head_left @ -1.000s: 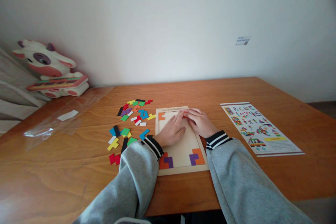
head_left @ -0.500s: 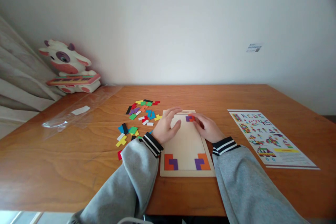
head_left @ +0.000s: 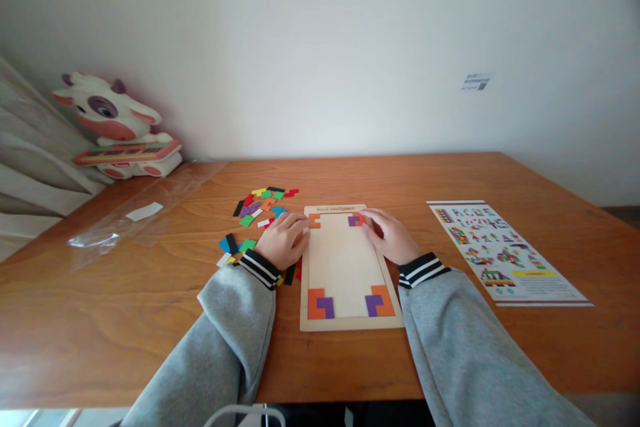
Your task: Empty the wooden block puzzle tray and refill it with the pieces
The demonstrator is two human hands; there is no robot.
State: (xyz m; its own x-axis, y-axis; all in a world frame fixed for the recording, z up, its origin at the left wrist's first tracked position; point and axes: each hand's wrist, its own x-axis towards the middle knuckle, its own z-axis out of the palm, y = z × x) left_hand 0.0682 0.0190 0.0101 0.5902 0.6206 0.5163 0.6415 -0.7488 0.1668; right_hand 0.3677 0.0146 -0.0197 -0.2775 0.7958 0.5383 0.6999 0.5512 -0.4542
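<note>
A pale wooden puzzle board [head_left: 345, 267] lies flat in front of me. An orange piece [head_left: 315, 221] sits in its upper left corner, and a purple piece [head_left: 354, 221] joins an orange one in the upper right. Each lower corner holds a large orange piece [head_left: 315, 305] with a purple piece [head_left: 326, 307] fitted against it. My left hand [head_left: 284, 239] rests at the board's left edge, fingertips beside the upper left orange piece, with nothing visible in it. My right hand [head_left: 393, 237] is at the upper right corner, thumb and forefinger apart, fingertips touching the frame near the orange piece.
Several loose coloured pieces [head_left: 247, 221] are scattered left of the board, some partly behind my left hand. A printed pattern sheet [head_left: 505, 253] lies to the right. Clear plastic wrapping [head_left: 165, 207] and a toy cow with a keyboard [head_left: 120, 127] are at the far left.
My left hand has moved left from above the board to its edge, uncovering the orange piece in the upper left corner. My right hand stays by the upper right corner. The view has shifted slightly.
</note>
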